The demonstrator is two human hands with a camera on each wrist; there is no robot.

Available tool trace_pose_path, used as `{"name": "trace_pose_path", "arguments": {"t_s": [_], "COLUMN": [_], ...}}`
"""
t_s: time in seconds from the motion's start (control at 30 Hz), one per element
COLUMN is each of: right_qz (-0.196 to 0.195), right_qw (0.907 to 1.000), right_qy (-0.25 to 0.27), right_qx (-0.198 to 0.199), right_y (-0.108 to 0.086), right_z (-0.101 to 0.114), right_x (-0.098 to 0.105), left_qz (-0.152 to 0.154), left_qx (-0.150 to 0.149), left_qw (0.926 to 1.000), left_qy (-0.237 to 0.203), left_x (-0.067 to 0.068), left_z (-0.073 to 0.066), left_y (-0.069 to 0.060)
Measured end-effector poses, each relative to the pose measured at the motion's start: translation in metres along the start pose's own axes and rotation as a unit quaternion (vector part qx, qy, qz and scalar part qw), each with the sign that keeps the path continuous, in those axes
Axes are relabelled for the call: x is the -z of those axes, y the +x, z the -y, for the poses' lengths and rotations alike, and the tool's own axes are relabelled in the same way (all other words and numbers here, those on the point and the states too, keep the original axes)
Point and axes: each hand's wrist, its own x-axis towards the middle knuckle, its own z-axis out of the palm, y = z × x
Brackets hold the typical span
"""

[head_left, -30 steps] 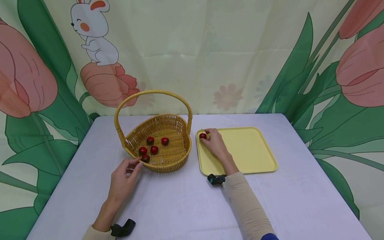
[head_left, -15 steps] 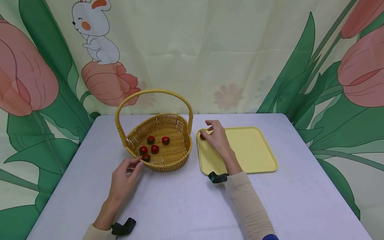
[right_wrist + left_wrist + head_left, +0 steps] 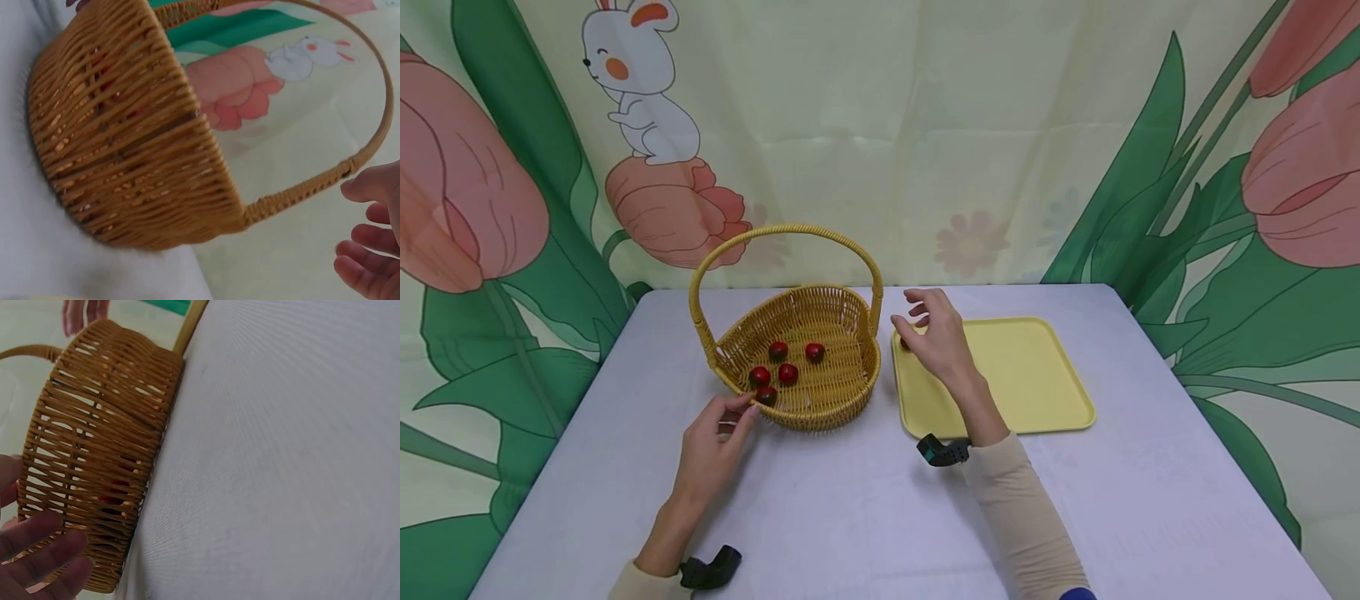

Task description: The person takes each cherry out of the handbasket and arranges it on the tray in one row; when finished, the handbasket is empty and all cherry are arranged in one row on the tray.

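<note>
A woven basket [image 3: 835, 400] with a tall arched handle stands on the table, several dark red cherries [image 3: 787, 374] lying inside. My left hand [image 3: 711, 450] grips the basket's near-left rim with thumb and fingers; in the left wrist view its fingers [image 3: 53, 550] lie against the woven side. Over the left part of a yellow tray [image 3: 1022, 375] is my right hand [image 3: 943, 346], fingers apart and holding nothing. Beneath its thumb a dark red cherry [image 3: 905, 342] shows in part at the tray's left end. The right wrist view shows this hand [image 3: 375, 231] beside the basket's handle [image 3: 300, 189].
A white cloth covers the table [image 3: 850, 517]. Behind it hangs a curtain [image 3: 850, 150] printed with tulips and a rabbit. The tray stands just right of the basket, with a narrow strip of cloth between them.
My right hand has let go of the cherry at the tray's left end, spread its fingers and moved slightly up and away. My left hand has stayed on the basket rim.
</note>
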Motion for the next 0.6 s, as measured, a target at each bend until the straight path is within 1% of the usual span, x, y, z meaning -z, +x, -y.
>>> {"name": "trace_pose_path", "arguments": {"t_s": [0.13, 0.27, 0.37, 0.5, 0.6], "right_qz": [-0.001, 0.007, 0.021, 0.049, 0.072], "right_qw": [0.9995, 0.9986, 0.9975, 0.9949, 0.9931], "right_qy": [0.008, 0.009, 0.014, 0.020, 0.019], "right_qx": [0.031, 0.053, 0.067, 0.085, 0.091], "right_y": [-0.002, -0.005, -0.007, -0.010, -0.012], "right_z": [0.011, 0.020, 0.027, 0.034, 0.037], "right_x": [0.000, -0.003, -0.007, -0.017, -0.025], "left_qz": [0.001, 0.001, 0.000, 0.001, 0.000], "left_qx": [0.001, 0.000, -0.001, 0.000, 0.004], "left_qw": [1.0000, 1.0000, 1.0000, 1.0000, 1.0000], "left_qy": [0.001, 0.003, 0.004, 0.006, 0.005], "left_x": [0.000, 0.000, -0.001, -0.002, -0.001], "left_z": [0.000, 0.000, 0.000, 0.001, 0.001], "left_y": [0.000, 0.000, 0.000, 0.000, 0.000]}}
